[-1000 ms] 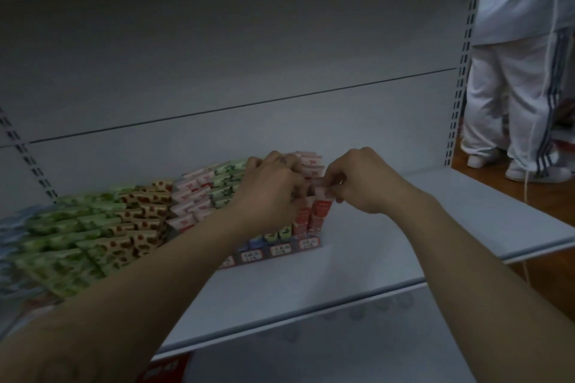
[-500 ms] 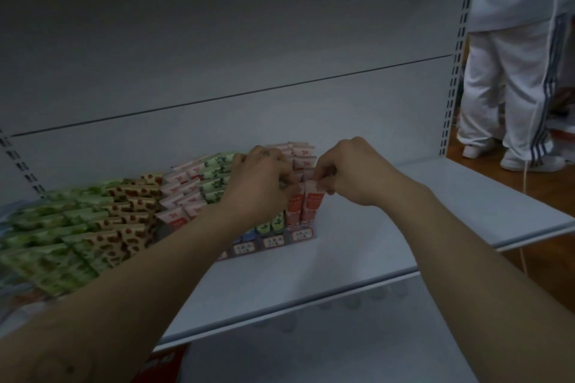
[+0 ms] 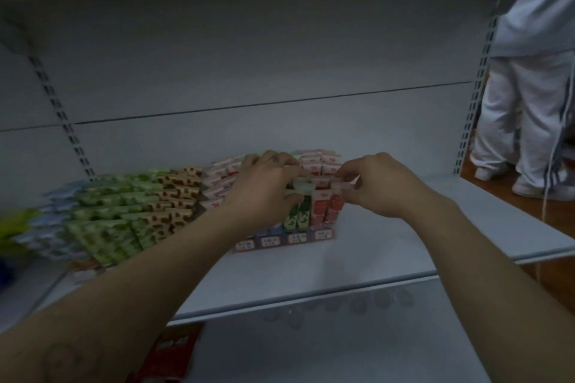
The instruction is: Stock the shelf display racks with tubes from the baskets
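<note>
Right hand (image 3: 382,186) pinches a red plastic tube (image 3: 335,208), left hand (image 3: 264,186) grips a green plastic tube (image 3: 299,211), both front-row in the tiered display rack (image 3: 295,238), which looks almost full.

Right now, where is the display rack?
Head view: the display rack stands on the shelf, right of the boxes; left hand and right hand pinch its tubes.

Green tubes (image 3: 297,214) and red tubes (image 3: 328,207) stand on a white shelf (image 3: 404,246); brown-spotted boxes (image 3: 174,205) lie beside them.
</note>
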`<state>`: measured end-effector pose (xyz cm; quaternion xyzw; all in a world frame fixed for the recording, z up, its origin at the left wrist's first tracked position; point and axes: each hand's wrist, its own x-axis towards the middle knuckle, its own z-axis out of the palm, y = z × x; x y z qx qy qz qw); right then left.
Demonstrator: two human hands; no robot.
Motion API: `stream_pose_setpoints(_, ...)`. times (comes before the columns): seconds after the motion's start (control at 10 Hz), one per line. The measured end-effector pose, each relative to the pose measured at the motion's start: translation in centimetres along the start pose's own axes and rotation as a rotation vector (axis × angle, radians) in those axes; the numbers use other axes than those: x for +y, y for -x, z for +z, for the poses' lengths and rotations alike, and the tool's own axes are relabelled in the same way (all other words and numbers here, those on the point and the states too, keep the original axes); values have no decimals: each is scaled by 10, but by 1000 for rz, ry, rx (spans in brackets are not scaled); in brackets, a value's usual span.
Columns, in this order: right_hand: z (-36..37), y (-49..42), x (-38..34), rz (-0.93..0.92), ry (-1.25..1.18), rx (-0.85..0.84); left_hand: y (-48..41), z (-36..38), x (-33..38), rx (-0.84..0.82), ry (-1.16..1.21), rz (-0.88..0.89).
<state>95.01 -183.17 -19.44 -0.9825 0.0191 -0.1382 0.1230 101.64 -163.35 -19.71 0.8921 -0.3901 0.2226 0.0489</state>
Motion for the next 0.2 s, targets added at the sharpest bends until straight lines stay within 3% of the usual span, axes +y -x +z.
stream_pose_setpoints(0.1, -11, 12, -14, 41, 66, -65, 16, -18, -6, 42, 3, 18)
stream_pose_setpoints(0.2, -27, 24, -32, 22, 30, 12, 41, -37, -17, 37, -48, 24)
